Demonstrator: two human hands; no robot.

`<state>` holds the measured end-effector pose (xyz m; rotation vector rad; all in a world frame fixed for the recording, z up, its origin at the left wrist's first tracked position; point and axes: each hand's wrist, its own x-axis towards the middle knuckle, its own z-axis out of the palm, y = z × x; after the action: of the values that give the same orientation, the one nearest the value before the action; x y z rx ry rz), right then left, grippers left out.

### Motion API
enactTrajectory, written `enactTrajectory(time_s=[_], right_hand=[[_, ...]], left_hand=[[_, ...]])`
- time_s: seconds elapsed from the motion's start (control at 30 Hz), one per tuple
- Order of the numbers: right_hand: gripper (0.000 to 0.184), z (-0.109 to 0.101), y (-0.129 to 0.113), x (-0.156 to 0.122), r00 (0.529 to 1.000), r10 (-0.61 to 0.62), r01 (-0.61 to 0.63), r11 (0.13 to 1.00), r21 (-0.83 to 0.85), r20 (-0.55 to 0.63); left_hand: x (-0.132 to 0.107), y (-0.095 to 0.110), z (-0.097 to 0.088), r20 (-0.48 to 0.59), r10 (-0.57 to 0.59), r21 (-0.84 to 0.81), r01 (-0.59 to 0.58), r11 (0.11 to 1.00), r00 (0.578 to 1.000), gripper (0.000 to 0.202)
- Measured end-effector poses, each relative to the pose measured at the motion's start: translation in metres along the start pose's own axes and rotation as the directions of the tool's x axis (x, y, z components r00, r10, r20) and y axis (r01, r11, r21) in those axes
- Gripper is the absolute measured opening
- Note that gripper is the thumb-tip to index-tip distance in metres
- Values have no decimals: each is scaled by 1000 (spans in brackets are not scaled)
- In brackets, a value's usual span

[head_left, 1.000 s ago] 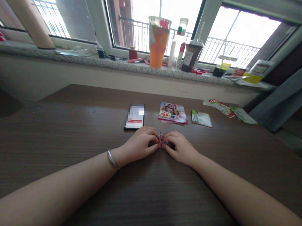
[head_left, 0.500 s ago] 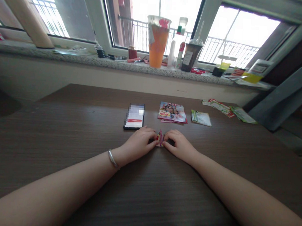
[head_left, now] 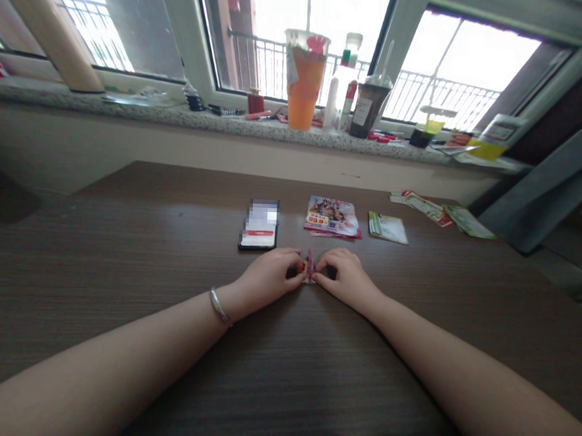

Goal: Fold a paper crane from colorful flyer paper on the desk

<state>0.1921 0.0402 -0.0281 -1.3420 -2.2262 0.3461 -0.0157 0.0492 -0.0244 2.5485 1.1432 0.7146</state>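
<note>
My left hand [head_left: 267,280] and my right hand [head_left: 345,279] rest on the dark wooden table [head_left: 125,249] with fingertips meeting. Between them both pinch a small folded piece of red and pink printed paper [head_left: 309,267] that stands upright on the tabletop. Both hands have curled fingers. A silver bangle [head_left: 218,306] circles my left wrist. Most of the folded paper is hidden by my fingers.
A phone [head_left: 260,224] lies just beyond my left hand. Colourful flyers [head_left: 332,216], a green leaflet [head_left: 387,227] and more leaflets [head_left: 426,208] lie further right. The windowsill holds an orange drink cup [head_left: 304,80], a dark drink cup [head_left: 369,107], bottles and small items.
Both hands stay pinched on the folded paper and have shifted slightly away from me; the paper now stands a little more upright between the fingertips.
</note>
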Motion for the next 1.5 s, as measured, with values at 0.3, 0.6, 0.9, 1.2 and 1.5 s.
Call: enactTrajectory(time_s=[0.3, 0.6, 0.9, 1.2, 1.5], right_hand=[[15, -4, -7, -4, 978, -209, 208, 976, -71, -9], [13, -8, -13, -7, 964, -261, 245, 949, -197, -58], [15, -10, -14, -8, 975, -222, 213, 947, -243, -14], [16, -11, -15, -8, 982, -190, 187, 936, -298, 18], [12, -12, -8, -7, 949, -312, 314, 943, -109, 36]], left_hand=[[1, 3, -6, 47, -14, 61, 11, 998, 999, 13], [1, 5, -8, 41, 24, 84, -27, 996, 999, 9], [-2, 11, -10, 65, 76, 111, -83, 990, 995, 12], [-3, 10, -9, 65, 118, 143, -126, 982, 991, 20], [-5, 7, -7, 38, 94, 78, -97, 992, 995, 22]])
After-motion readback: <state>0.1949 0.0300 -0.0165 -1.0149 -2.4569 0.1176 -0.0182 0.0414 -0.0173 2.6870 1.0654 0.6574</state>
